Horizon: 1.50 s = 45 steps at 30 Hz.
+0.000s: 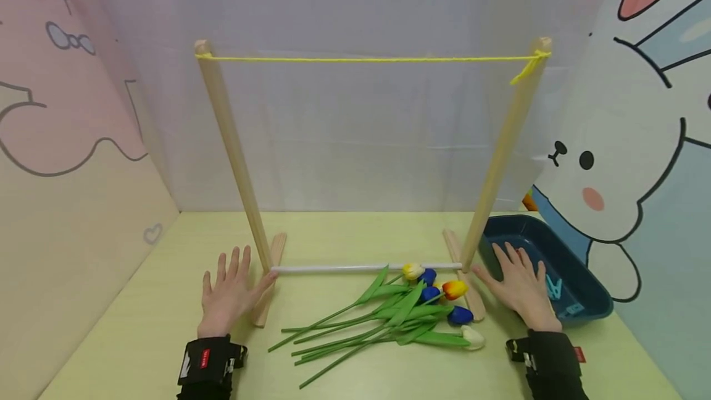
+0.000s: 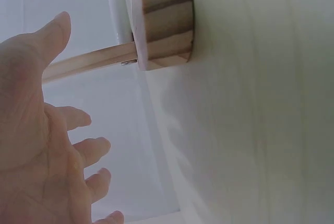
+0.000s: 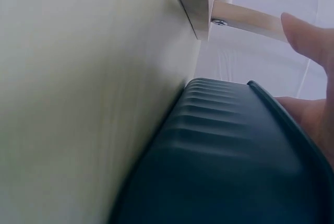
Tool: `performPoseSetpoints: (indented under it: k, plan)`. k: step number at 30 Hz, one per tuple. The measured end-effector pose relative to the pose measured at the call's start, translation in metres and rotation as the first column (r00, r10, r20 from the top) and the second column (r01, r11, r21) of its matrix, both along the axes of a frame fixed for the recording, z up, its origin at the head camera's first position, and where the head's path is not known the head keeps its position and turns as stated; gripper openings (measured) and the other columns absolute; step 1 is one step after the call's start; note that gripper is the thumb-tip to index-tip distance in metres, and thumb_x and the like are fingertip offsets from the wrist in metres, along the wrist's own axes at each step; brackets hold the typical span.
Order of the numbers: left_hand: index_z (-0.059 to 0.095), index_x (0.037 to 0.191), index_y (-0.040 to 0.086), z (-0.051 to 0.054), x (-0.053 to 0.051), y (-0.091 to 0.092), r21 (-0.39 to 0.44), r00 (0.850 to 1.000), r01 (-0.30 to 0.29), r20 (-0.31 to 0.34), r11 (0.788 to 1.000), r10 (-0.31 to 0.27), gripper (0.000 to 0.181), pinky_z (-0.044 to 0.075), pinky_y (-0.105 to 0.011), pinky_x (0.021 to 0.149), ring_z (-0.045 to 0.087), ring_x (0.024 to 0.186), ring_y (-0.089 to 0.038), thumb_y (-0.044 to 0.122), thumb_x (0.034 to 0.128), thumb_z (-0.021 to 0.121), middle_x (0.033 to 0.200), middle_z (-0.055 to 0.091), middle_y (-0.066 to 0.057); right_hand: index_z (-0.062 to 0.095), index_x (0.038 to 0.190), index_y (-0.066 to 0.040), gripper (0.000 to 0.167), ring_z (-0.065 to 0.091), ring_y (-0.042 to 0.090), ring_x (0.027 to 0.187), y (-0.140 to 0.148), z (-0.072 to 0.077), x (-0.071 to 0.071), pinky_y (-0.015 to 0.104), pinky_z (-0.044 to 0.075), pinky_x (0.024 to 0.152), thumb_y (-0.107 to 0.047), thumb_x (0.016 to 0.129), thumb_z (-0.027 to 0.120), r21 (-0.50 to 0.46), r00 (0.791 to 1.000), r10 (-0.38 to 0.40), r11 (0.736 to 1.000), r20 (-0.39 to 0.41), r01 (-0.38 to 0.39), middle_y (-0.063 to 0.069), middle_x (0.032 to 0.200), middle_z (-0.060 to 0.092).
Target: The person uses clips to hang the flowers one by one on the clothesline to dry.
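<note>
Across the table (image 1: 139,326), toward twelve o'clock, we see the wooden frame (image 1: 236,156) standing, its yellow cord (image 1: 366,59) already tied from post to post, so we judge that part done. At six o'clock the artificial flowers (image 1: 408,307) lie loose in a bunch, heads toward three; we take them as not yet dealt with. Their leaves overlap, so we cannot count every bloom, and they cover some of the white bar (image 1: 333,269) joining the feet. At four o'clock sits the dark tray (image 1: 577,273), partly behind the right hand (image 1: 521,286), whose fingers are spread and grip nothing; we cannot tell whether they touch its rim, and the right wrist view hides most of them. At eight o'clock the left hand (image 1: 229,298) has its fingers spread too, thumb beside the frame's foot, contact unclear. Smallest, the light-blue clips (image 1: 553,287) lie inside the tray, unused as far as we can judge; any under the hand are hidden.
</note>
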<state>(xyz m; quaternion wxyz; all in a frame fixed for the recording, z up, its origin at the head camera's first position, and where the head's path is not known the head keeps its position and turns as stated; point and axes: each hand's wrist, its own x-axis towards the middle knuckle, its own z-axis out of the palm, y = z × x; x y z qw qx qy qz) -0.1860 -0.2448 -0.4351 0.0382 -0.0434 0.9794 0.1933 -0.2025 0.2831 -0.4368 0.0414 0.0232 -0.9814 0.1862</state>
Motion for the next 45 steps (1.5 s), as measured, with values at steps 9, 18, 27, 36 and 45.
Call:
performPoseSetpoints:
  k: [9,18,27,36,45]
  plan:
    - [0.000,0.162,0.007,0.000,-0.001,0.000,0.001,1.000,0.007,0.012,1.000,-0.007,0.095,-0.010,-0.072,0.120,-0.011,0.155,-0.047,0.064,0.0996,0.044,0.168,-0.006,-0.023,0.030,0.155,0.003,0.091,0.015,0.062,0.144,0.000,0.000,0.000,0.080,0.002,0.113,-0.064,0.097,0.052,-0.002,1.000,-0.003,1.000,0.004,0.003,0.039,0.157,0.023]
    - [0.000,0.162,0.007,0.002,0.001,0.001,0.007,1.000,0.012,0.013,1.000,-0.012,0.096,-0.009,-0.073,0.119,-0.011,0.154,-0.048,0.064,0.0996,0.044,0.168,-0.007,-0.024,0.030,0.155,0.004,0.091,0.015,0.062,0.144,0.002,-0.001,0.002,0.080,0.002,0.113,-0.064,0.097,0.052,-0.019,1.000,-0.008,1.000,-0.007,0.008,0.038,0.157,0.022]
    - [-0.003,0.162,0.008,0.003,-0.001,-0.001,0.011,1.000,0.023,0.011,1.000,-0.023,0.098,-0.009,-0.074,0.119,-0.013,0.154,-0.049,0.067,0.0985,0.043,0.168,-0.008,-0.024,0.031,0.154,0.004,0.089,0.016,0.062,0.143,0.007,0.006,0.004,0.080,0.004,0.113,-0.061,0.098,0.053,-0.017,1.000,-0.026,1.000,0.002,0.026,0.038,0.157,0.024]
    - [-0.004,0.162,0.007,0.006,0.000,-0.003,0.011,0.999,0.030,-0.014,0.999,-0.029,0.101,-0.007,-0.076,0.118,-0.012,0.153,-0.051,0.071,0.0973,0.041,0.167,-0.007,-0.025,0.031,0.153,0.007,0.089,0.021,0.063,0.141,0.033,0.062,-0.008,0.081,0.013,0.110,-0.064,0.101,0.041,0.097,0.995,0.026,0.995,0.097,-0.035,0.041,0.154,0.026]
    - [-0.003,0.162,0.006,0.007,0.001,-0.005,0.038,0.998,0.038,-0.053,0.999,-0.036,0.099,-0.008,-0.076,0.117,-0.011,0.153,-0.052,0.067,0.0985,0.042,0.167,-0.007,-0.026,0.035,0.142,0.021,0.077,0.043,0.064,0.125,0.055,0.101,-0.054,0.069,0.044,0.098,-0.043,0.104,0.052,0.158,0.948,0.154,0.966,0.278,-0.203,0.048,0.140,0.039]
